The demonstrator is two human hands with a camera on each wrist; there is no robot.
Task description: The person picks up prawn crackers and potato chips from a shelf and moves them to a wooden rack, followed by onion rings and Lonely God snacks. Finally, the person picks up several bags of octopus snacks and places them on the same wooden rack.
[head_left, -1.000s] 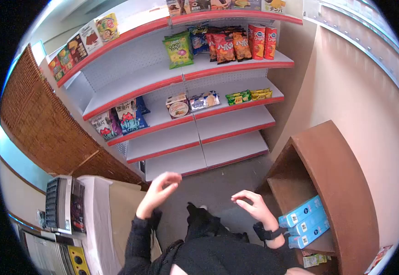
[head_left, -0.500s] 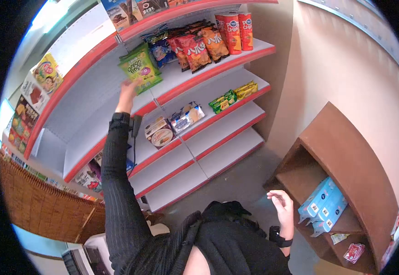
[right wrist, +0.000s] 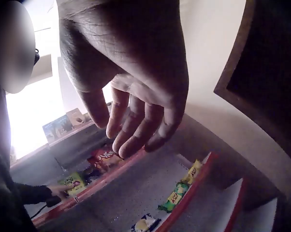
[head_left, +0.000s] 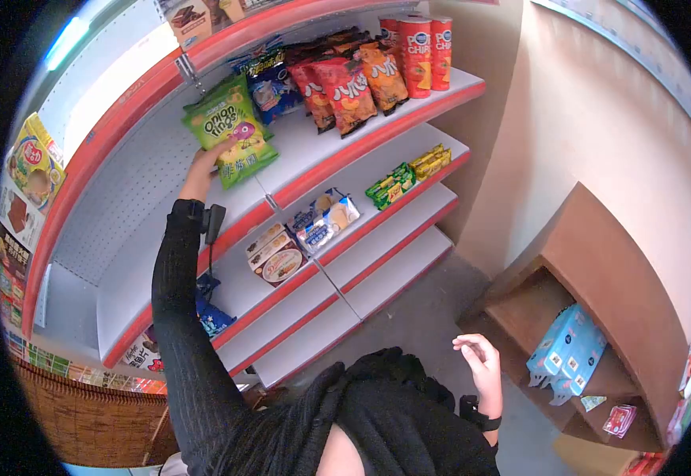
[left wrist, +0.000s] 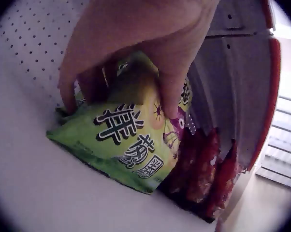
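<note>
While left grip [head_left: 205,157] is clamped over top edge of green onion-rings bag [head_left: 230,131], bag's bottom edge looks like it's on upper shelf [head_left: 306,155], just beside red snack bags [head_left: 345,91]. Right grip [head_left: 480,361] hangs low by hip, fingers loose, nothing in it. Step imo: grab stage, bag not off shelf yet. Next move prob needs firm pinch, then lifting up and out without dragging red neighbours.

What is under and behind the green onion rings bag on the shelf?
The green bag stands on the white shelf, gripped by the left hand. Behind it shows the perforated back panel. Whether more bags stand directly behind it cannot be seen: the bag covers that spot.
</note>
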